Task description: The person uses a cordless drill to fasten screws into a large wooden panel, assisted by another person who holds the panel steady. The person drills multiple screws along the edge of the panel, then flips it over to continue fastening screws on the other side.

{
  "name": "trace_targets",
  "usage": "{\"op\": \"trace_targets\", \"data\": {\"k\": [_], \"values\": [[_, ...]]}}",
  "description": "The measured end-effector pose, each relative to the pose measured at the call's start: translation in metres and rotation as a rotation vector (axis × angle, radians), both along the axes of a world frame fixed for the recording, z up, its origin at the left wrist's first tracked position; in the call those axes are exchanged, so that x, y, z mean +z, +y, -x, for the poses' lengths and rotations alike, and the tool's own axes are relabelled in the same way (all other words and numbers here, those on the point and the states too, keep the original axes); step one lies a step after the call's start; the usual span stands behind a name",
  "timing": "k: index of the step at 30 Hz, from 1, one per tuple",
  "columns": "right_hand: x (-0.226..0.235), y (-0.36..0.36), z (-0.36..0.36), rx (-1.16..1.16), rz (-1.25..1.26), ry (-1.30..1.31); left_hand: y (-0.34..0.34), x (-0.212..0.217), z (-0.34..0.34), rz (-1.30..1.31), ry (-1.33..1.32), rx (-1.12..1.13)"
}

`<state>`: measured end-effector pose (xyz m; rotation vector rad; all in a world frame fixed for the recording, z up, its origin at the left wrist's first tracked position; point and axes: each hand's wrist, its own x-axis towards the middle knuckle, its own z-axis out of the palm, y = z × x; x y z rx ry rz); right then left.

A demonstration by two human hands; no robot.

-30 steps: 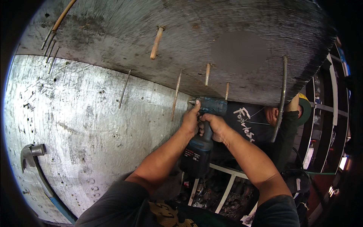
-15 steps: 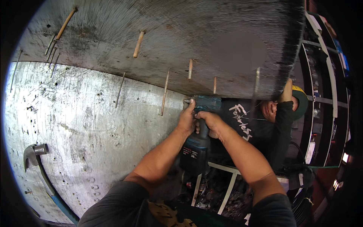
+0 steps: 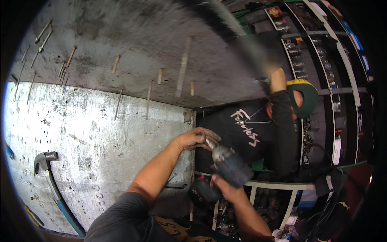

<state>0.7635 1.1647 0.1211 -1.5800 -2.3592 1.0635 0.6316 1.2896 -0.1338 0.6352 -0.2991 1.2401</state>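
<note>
My right hand [image 3: 229,190] grips the handle of a blue and black cordless impact wrench [image 3: 234,165], which is tilted with its nose up and to the left. The black battery [image 3: 203,189] sits low on the tool. My left hand [image 3: 195,139] is closed at the wrench's metal nose, fingers bent over the tip. Whatever lies between those fingers is hidden. Both hands are beside the right end of a scuffed metal sheet [image 3: 92,141]. Above it slopes a dark panel [image 3: 133,48] with several thin rods [image 3: 148,101] sticking out.
A claw hammer [image 3: 54,183] with a blue handle lies on the sheet at left. Another person [image 3: 250,129] in dark clothes and a green and yellow cap stands opposite, an arm raised to the panel's edge. Racks of parts [image 3: 314,68] stand at right; a light metal frame [image 3: 282,185] is below.
The impact wrench has come down from the panel's lower edge and turned. My left hand has shifted to its nose. My view has swung to the right.
</note>
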Motion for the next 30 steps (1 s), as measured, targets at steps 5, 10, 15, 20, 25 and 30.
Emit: {"op": "trace_targets", "data": {"k": [5,10,15,20,25,30], "values": [[0.057,-0.063,-0.05,0.426,-0.39,-0.279,-0.006,0.038,0.012,0.099,0.497,0.24],[0.053,-0.099,-0.105,0.328,-0.423,-0.089,-0.083,0.142,0.049,-0.115,1.288,0.878],[0.014,-0.126,-0.158,0.167,-0.389,0.136,-0.116,0.278,0.153,-0.509,1.538,2.112],[-0.024,-0.148,-0.194,0.068,-0.353,0.321,-0.06,0.347,0.184,-0.459,2.534,1.707],[-0.036,-0.17,-0.233,0.013,-0.353,0.391,-0.046,0.346,0.179,-0.456,2.485,1.781],[-0.039,-0.199,-0.266,-0.037,-0.371,0.396,-0.045,0.347,0.18,-0.38,2.523,1.717]]}}
